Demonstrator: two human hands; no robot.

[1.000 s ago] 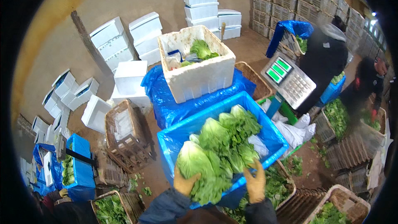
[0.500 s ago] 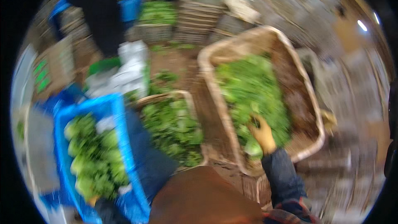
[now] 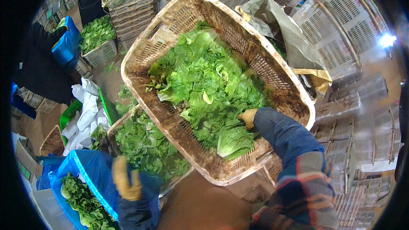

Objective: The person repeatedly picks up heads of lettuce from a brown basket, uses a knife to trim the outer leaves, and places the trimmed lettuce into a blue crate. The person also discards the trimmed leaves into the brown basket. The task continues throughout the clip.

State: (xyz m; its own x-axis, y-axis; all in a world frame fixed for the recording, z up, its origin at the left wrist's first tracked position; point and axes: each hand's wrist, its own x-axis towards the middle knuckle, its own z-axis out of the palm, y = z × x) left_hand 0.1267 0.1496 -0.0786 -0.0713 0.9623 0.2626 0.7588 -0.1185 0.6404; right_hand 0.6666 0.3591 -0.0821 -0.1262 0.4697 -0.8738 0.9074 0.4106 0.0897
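Note:
A large dirty white plastic crate [image 3: 219, 179], tilted in view, holds a heap of green lettuce [image 3: 200, 81]. My right hand [image 3: 248, 118], in a tan glove, reaches into its near right part. Its fingers look closed and sink partly among the leaves; what they grip is hidden. Just below that hand lies a lettuce head with a pale base [image 3: 234, 140]. My left hand [image 3: 126, 179], gloved too and a bit blurred, hangs empty with fingers apart, between the blue-lined crate [image 3: 81, 162] and a lower crate of loose leaves [image 3: 149, 145].
Lettuce heads [image 3: 81, 200] lie in rows in the blue-lined crate. Beyond it is a green container with white sacks [image 3: 87, 115]. People in dark clothes [image 3: 40, 64] work at the far left. Stacked crates [image 3: 349, 21] line the right, beside an open grey sack [image 3: 285, 30].
My left hand has left the lettuce in the blue-lined crate and come up to its right, empty. The view has swung right, nearer the large crate. My right hand stays among its lettuce.

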